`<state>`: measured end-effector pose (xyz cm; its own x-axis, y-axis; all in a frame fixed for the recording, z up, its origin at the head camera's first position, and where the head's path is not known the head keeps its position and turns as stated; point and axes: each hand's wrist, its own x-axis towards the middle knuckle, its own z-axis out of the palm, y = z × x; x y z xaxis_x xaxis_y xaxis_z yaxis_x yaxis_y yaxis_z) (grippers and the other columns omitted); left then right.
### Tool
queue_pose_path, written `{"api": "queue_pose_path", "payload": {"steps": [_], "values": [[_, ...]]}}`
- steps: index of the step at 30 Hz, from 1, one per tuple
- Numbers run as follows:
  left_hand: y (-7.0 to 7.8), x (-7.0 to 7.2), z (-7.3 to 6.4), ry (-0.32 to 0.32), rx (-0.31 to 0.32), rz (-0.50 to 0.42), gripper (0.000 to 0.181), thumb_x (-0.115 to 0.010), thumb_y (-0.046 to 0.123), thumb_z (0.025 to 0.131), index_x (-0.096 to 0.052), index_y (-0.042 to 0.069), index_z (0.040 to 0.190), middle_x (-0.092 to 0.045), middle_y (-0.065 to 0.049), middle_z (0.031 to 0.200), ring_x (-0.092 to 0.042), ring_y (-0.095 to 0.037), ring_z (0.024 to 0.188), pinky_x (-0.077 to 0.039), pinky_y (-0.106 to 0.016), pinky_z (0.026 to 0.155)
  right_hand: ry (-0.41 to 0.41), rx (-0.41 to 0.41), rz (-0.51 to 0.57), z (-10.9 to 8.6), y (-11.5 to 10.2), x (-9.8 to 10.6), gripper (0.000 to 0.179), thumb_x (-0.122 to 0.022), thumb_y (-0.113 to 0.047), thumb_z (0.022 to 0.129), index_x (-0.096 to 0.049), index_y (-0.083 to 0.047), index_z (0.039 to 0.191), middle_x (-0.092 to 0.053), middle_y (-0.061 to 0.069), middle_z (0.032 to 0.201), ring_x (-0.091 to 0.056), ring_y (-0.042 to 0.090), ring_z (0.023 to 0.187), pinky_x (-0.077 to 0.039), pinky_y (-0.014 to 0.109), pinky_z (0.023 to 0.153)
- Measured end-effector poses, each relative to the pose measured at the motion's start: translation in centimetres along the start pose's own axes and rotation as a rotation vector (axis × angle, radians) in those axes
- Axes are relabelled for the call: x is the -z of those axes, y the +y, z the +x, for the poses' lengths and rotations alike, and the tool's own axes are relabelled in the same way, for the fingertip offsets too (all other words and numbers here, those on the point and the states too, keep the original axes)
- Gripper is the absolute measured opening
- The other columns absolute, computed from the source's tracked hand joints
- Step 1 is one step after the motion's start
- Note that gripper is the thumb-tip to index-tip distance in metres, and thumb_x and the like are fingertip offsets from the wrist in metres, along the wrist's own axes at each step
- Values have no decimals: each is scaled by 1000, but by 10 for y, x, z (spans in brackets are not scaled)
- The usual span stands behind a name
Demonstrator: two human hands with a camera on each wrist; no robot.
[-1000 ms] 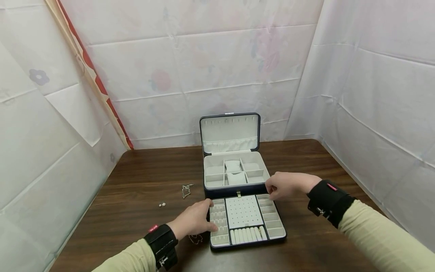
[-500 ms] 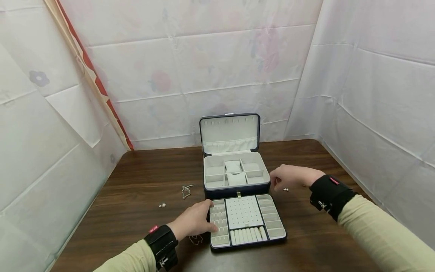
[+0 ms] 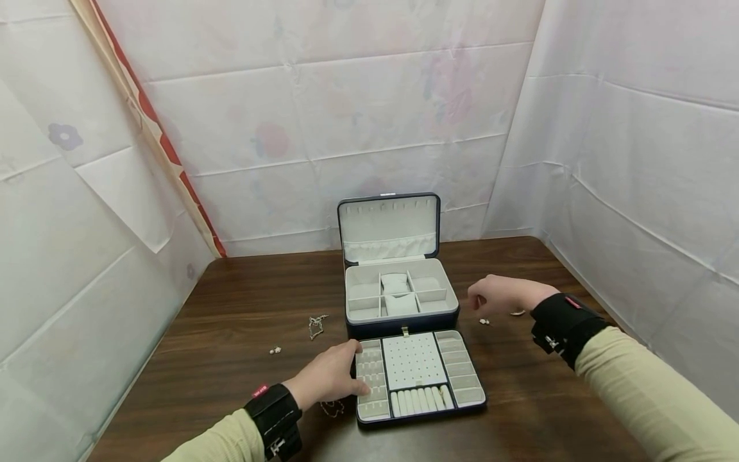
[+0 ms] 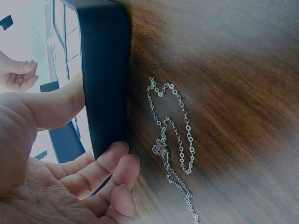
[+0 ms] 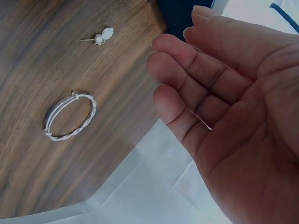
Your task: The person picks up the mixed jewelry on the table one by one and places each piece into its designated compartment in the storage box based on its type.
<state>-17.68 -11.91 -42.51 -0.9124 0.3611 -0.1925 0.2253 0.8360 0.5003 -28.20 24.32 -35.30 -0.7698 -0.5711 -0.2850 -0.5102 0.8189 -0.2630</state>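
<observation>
My left hand [image 3: 330,372] grips the left edge of a jewelry tray [image 3: 424,416], thumb over the rim and fingers against its outer side. The tray has a dotted pad, ring rolls and side compartments. A silver chain necklace [image 4: 188,126] lies beside that hand on the table. Right of the box, my right hand [image 3: 505,294] hovers over the table with fingers loosely curled, and nothing shows in it. Near it in the right wrist view are a stud earring [image 5: 103,36] and a twisted silver bangle [image 5: 72,116].
Behind the tray stands a dark blue jewelry box [image 3: 375,329], its lid [image 3: 389,221] raised and two small cushions in its compartments. Another chain [image 3: 316,319] and small earrings [image 3: 275,350] lie left of it. White sheets [image 3: 369,115] surround the wooden table [image 3: 260,276].
My right hand has moved right, away from the tray's upper right corner, uncovering the earring and part of the bangle. My left hand has stayed on the tray.
</observation>
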Motion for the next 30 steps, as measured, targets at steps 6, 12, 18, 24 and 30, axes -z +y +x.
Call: {"api": "queue_pose_path", "payload": {"steps": [6, 12, 18, 24, 30], "values": [[-1, 0, 0, 3, -2, -1, 68, -91, 32, 76, -57, 5, 128, -67, -15, 118, -66, -31, 103, -53, -51, 87, 8, 11, -7, -2, 6, 1, 6, -73, -12, 92, -69, -9, 96, -62, -4, 85, -53, 12, 77, -48, 31, 70], [-1, -1, -1, 3, -6, -4, 68, -91, 31, 76, -57, 4, 128, -67, -15, 118, -66, -31, 103, -53, -50, 87, 14, -4, 20, -5, 9, 3, 10, -75, -13, 91, -67, -8, 93, -60, -3, 84, -52, 13, 76, -46, 30, 68], [-1, -1, 0, 3, -9, -3, 68, -91, 31, 76, -57, 4, 129, -67, -15, 120, -66, -33, 105, -53, -51, 87, 25, 9, 16, -9, 9, 3, 11, -75, -13, 90, -66, -7, 92, -59, -2, 84, -50, 12, 75, -45, 30, 68], [-2, -1, 0, 2, -14, -3, 68, -91, 31, 76, -57, 4, 129, -67, -15, 119, -66, -32, 103, -53, -50, 87, 15, -5, -12, -7, 11, 1, 9, -74, -11, 91, -66, -8, 92, -60, -3, 83, -51, 12, 74, -46, 30, 68], [-1, -1, -1, 2, -12, -7, 68, -91, 30, 76, -57, 4, 129, -67, -15, 119, -66, -32, 103, -53, -51, 87, 12, 5, -28, -5, 15, -3, 6, -72, -8, 92, -66, -8, 91, -60, -3, 83, -52, 12, 75, -47, 30, 68]]}}
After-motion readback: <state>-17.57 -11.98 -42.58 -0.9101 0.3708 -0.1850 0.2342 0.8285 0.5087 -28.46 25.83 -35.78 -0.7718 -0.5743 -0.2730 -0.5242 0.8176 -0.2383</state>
